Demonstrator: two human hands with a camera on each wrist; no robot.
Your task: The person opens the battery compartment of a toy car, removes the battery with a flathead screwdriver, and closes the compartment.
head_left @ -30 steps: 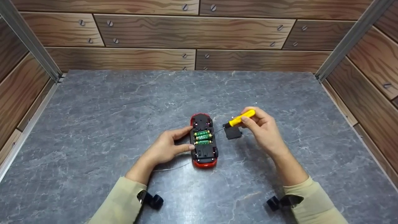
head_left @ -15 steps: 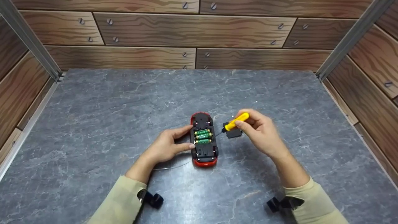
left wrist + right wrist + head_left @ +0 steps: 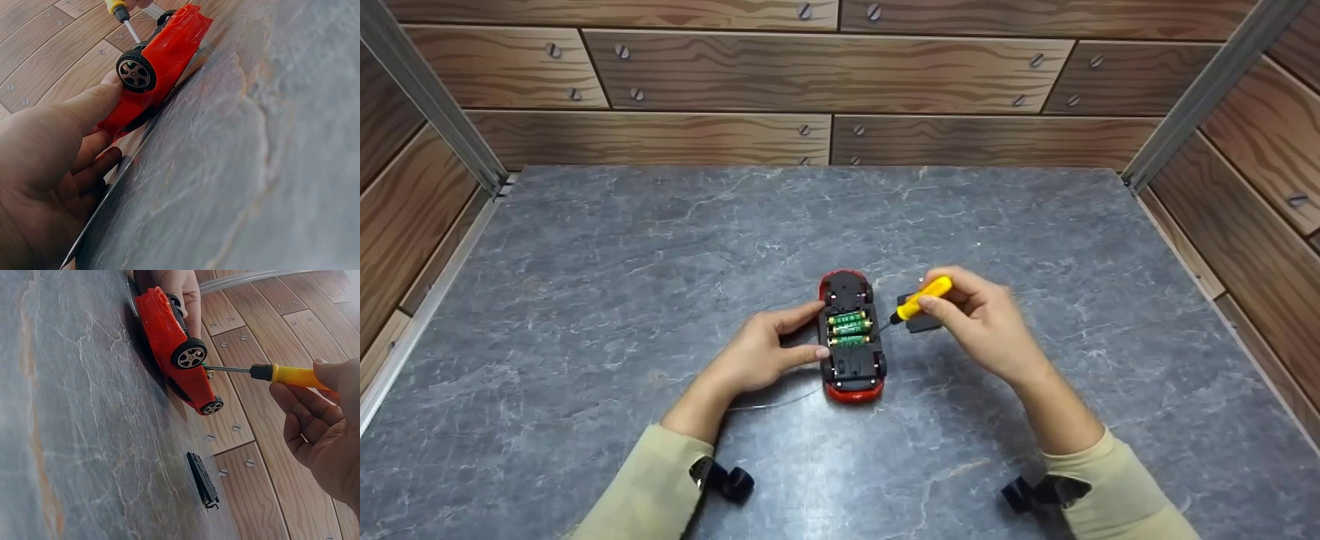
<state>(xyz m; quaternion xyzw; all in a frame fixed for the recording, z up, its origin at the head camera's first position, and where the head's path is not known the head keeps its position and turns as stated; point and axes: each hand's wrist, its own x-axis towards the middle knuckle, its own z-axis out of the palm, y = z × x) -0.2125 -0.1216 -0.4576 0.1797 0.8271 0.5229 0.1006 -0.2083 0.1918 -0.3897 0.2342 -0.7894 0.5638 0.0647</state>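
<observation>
A red toy car [image 3: 856, 365] lies upside down on the table, its black underside up. Three green batteries [image 3: 850, 328] sit in the open compartment in its middle. My left hand [image 3: 757, 351] holds the car from the left, thumb against a wheel [image 3: 135, 71] and fingers along the side. My right hand [image 3: 988, 322] pinches the yellow handle of a screwdriver [image 3: 922, 300] between thumb and fingers. The screwdriver slants down leftward, and its metal shaft [image 3: 228, 369] reaches the car beside the batteries; the tip is hidden in the right wrist view.
A black battery cover [image 3: 924, 324] lies on the table right of the car, partly behind the right hand. A thin wire [image 3: 780, 406] runs from the car beneath the left forearm. Wood-patterned walls [image 3: 832, 75] enclose the grey marbled table [image 3: 660, 247].
The right hand has moved left and slightly nearer with the screwdriver, bringing its shaft closer to the batteries and covering more of the battery cover. The left hand and car stay put.
</observation>
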